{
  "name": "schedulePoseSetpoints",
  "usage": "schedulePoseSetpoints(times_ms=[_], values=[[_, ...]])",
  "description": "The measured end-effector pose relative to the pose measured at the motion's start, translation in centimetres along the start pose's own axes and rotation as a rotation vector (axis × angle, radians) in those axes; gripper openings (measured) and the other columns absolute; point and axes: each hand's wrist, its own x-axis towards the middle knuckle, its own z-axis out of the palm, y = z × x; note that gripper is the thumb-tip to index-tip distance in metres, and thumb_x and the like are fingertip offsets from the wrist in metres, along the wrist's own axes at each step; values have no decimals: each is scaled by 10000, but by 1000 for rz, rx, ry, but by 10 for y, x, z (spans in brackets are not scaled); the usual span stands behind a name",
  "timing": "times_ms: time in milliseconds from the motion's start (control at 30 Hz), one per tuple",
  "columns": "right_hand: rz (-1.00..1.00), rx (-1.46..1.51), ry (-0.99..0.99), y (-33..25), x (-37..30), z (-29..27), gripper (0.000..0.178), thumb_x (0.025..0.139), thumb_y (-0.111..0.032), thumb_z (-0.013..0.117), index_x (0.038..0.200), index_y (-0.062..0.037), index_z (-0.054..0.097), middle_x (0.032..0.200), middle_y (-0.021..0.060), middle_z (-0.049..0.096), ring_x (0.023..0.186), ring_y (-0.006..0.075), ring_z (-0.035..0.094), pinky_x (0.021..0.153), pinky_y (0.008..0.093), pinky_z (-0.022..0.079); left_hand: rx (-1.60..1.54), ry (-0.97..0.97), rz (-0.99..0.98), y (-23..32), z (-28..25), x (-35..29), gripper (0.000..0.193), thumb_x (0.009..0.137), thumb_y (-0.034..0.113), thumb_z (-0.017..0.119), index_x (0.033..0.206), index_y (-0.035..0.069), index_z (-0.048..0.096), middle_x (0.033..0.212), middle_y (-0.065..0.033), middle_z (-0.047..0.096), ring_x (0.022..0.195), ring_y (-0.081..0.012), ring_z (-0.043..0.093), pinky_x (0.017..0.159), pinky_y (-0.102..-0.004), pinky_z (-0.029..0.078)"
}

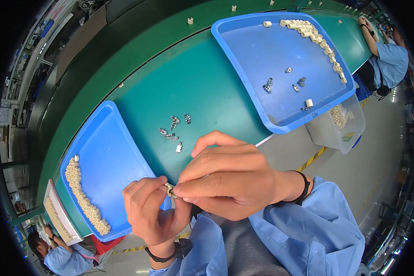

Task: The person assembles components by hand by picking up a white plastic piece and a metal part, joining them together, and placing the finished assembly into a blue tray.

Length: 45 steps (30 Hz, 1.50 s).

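Note:
In front of me, a small cream-coloured cylindrical part (pixel 170 190) sits between the fingertips of both hands. My left hand (pixel 148 209) pinches it from the left, fingers curled. From the right, my right hand (pixel 232 181) closes its thumb and forefinger on the other side of it. Fingertips hide much of the part; a darker opening shows on it. Beyond my hands, several small shiny metal pieces (pixel 171 136) lie loose on the green table (pixel 193 83).
At the left, a blue tray (pixel 124 170) holds a long heap of cream parts (pixel 83 198). A larger blue tray (pixel 244 60) at the far right carries cream cylinders (pixel 308 31) and metal pieces (pixel 268 85). Below it stands a clear bin (pixel 336 131). Two people (pixel 391 62) work at the table's ends.

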Motion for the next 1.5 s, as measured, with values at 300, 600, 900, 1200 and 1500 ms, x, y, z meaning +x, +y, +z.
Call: schedulePoseSetpoints(times_ms=[300,600,900,1200,1500], values=[[7,8,23,-1,-3,-3,166,827,-14,815,988,-43,785,906,72,760,686,175,690,817,389,547,4,-11,-10,1,3,1,371,741,2,798,1074,12,635,999,-154,713,816,-298,661,678,-397,521],[10,-63,-10,-1,-4,-3,186,825,-23,811,1008,-50,790,891,56,747,656,177,669,839,398,544,8,-49,-8,5,2,2,356,754,5,805,1073,5,646,991,-157,714,821,-293,667,675,-393,521],[9,-238,-86,13,-14,1,309,838,-62,782,1146,-57,766,999,59,721,801,204,672,859,403,525,-134,-33,-140,-9,23,-1,264,826,-2,792,1052,-25,657,994,-156,725,847,-306,686,726,-381,544],[233,-663,-363,75,-51,-11,485,883,-173,764,1348,-97,651,1319,121,592,1216,289,570,1034,443,437,-46,-322,-287,-123,78,108,150,889,68,732,1014,7,678,846,-88,655,835,-222,671,722,-325,509],[201,-649,-492,87,-54,3,489,877,-299,788,1317,-130,660,1354,119,575,1255,305,542,1050,453,430,-15,-383,-331,-254,226,194,218,923,167,736,1029,-20,697,788,-48,660,715,-121,581,699,-303,505]])
